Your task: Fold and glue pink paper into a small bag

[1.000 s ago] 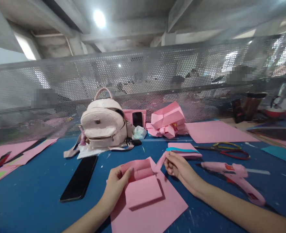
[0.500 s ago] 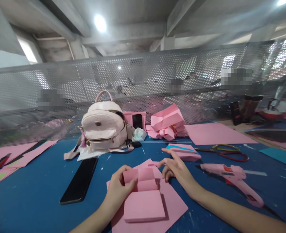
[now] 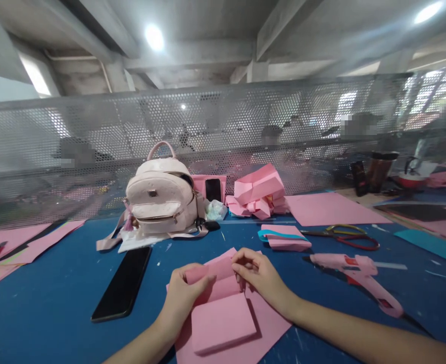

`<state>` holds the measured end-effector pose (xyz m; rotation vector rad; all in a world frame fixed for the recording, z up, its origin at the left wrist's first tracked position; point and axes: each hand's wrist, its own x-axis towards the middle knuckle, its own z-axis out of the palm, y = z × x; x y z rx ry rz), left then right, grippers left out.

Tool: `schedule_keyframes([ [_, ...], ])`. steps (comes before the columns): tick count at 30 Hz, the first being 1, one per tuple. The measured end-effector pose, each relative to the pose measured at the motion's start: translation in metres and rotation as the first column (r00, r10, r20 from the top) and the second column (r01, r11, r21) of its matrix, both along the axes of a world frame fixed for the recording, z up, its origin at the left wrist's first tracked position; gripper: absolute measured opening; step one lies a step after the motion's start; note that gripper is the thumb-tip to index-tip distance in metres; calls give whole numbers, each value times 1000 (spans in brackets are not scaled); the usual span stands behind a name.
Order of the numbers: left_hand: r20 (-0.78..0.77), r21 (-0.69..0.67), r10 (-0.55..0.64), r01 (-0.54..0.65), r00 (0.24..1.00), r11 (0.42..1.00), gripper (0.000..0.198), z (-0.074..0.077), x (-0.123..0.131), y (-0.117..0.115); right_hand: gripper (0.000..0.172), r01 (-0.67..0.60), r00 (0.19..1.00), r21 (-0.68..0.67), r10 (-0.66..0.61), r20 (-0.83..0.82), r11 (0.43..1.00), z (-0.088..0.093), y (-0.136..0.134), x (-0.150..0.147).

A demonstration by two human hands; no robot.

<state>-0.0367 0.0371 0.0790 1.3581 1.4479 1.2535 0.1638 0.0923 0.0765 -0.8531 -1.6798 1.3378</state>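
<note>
A folded pink paper box (image 3: pixel 223 321) sits on a larger pink sheet (image 3: pixel 270 331) in front of me, its back flap raised. My left hand (image 3: pixel 187 293) is closed on the left side of that flap, thumb on the inner face. At the flap's right edge my right hand (image 3: pixel 255 275) has its fingers bent and pinched together; whether a small paper piece is between them is hidden. Behind my right hand lies a pink paper piece with a blue strip (image 3: pixel 283 237).
Right of my hands lie a pink glue gun (image 3: pixel 359 275) and scissors (image 3: pixel 353 237). On the left is a black phone (image 3: pixel 122 285). A white backpack (image 3: pixel 162 197), crumpled pink paper (image 3: pixel 258 189) and a perforated metal screen (image 3: pixel 302 116) stand behind, with people beyond it.
My right hand has moved left to the flap's right edge, and its spread fingers have closed. My left hand keeps its hold on the flap. The view has shifted slightly.
</note>
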Motion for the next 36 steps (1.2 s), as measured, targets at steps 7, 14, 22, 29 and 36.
schedule_keyframes([
  [7, -28, 103, 75, -72, 997, 992, 22, -11, -2, 1, 31, -81, 996, -60, 79, -41, 995, -8, 8, 0],
  [14, -265, 316, -80, 165, 961, 934, 15, 2, -4, -4, 24, -135, 990, -126, 130, -45, 983, -11, 7, 1],
  [22, -59, -33, -76, 74, 995, 997, 7, 2, 4, 4, 16, -100, 994, -37, 101, 37, 994, -6, 3, 1],
  [29, 98, -217, -288, 303, 953, 928, 25, -6, 8, 5, 7, -75, 968, 116, 45, 248, 990, -7, 2, 3],
  [36, 11, -198, -330, 325, 944, 925, 18, -1, 7, 5, 4, -122, 951, 146, 73, 301, 982, -3, 2, 5],
])
